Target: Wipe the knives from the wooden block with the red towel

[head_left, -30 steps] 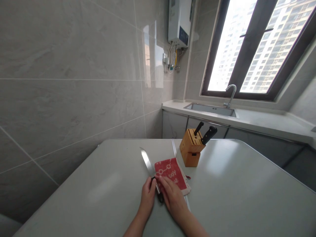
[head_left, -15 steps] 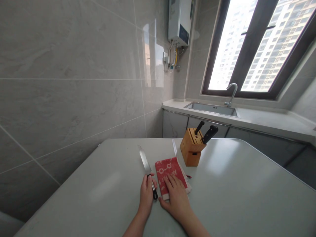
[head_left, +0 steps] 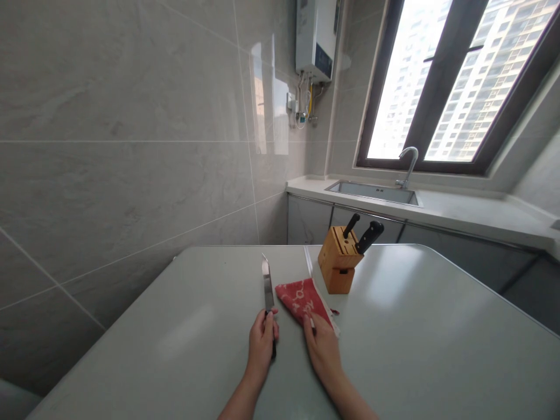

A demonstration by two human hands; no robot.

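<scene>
A kitchen knife with a black handle is in my left hand, its fingers wrapped round the handle and the blade pointing away from me. To its right, my right hand pinches the near edge of a folded red and white cloth. The cloth's near left corner is gathered up, while its far part lies on the table. Just beyond the cloth stands a wooden knife block with two black-handled knives in its slots.
The pale glossy table meets a grey tiled wall on the left. Behind it are a counter with a sink and tap, beneath a dark-framed window. A white water heater hangs on the wall.
My right hand has gone from lying flat on the cloth to gripping its near edge, gathering the left corner up. The knife in my left hand has turned, its tip swinging right.
</scene>
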